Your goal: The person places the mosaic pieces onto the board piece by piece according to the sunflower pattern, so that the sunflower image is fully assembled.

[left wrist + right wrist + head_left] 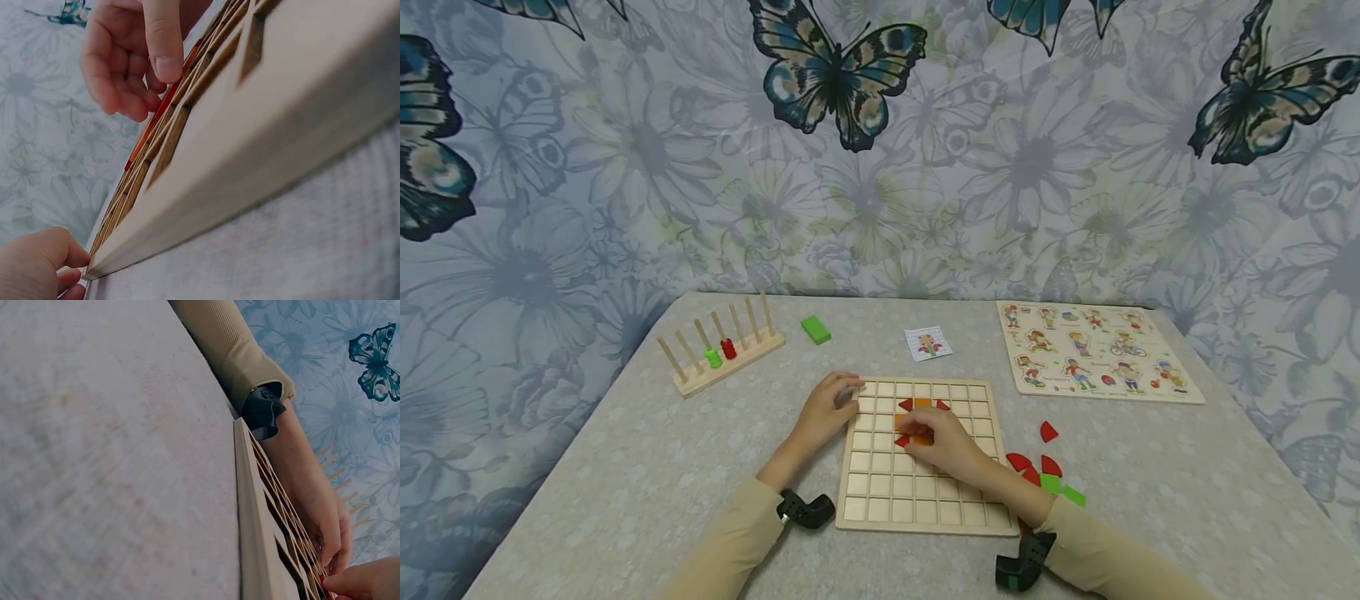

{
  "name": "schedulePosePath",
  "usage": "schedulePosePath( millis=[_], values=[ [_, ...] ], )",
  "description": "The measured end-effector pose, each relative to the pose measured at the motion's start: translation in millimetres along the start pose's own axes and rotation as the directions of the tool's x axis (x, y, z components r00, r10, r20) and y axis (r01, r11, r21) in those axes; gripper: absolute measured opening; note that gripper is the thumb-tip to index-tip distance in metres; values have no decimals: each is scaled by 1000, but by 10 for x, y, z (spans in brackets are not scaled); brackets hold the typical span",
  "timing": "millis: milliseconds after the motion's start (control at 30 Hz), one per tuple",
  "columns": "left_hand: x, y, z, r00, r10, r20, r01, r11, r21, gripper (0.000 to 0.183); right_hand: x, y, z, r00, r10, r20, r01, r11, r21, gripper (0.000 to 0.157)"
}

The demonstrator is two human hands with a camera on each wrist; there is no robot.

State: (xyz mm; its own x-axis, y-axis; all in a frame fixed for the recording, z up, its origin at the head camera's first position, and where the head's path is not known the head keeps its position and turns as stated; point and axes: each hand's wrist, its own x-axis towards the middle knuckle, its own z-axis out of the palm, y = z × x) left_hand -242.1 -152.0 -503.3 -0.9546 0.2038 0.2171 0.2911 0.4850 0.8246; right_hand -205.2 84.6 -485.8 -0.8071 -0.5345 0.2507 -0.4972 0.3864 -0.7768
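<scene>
No lettering or number can be read; any print on the illustrated wooden board at the far right of the desk is too small to make out.

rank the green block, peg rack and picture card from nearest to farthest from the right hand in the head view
1. Picture card, beyond the grid board.
2. Green block, left of the card.
3. Peg rack, leftmost of the three.

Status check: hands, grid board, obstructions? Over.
Left hand touching far left corner of grid board. Right hand over red pieces and orange pieces, grip unclear. Right forearm covers some squares.
</scene>
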Motion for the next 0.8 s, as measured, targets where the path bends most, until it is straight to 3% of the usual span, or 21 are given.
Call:
schedulePosePath(
  millis=[567, 800],
  values=[
    [12, -32, -2, 1000, 2, -16, -1, 1000, 27, 32, 0, 15, 3, 1000, -13, -16, 12, 999, -45, 21],
    [15, -25, 16, 1000, 2, -9, -2, 1000, 27, 31, -129, 80, -236, 997, 38, -74, -37, 999, 17, 20]
  ],
)
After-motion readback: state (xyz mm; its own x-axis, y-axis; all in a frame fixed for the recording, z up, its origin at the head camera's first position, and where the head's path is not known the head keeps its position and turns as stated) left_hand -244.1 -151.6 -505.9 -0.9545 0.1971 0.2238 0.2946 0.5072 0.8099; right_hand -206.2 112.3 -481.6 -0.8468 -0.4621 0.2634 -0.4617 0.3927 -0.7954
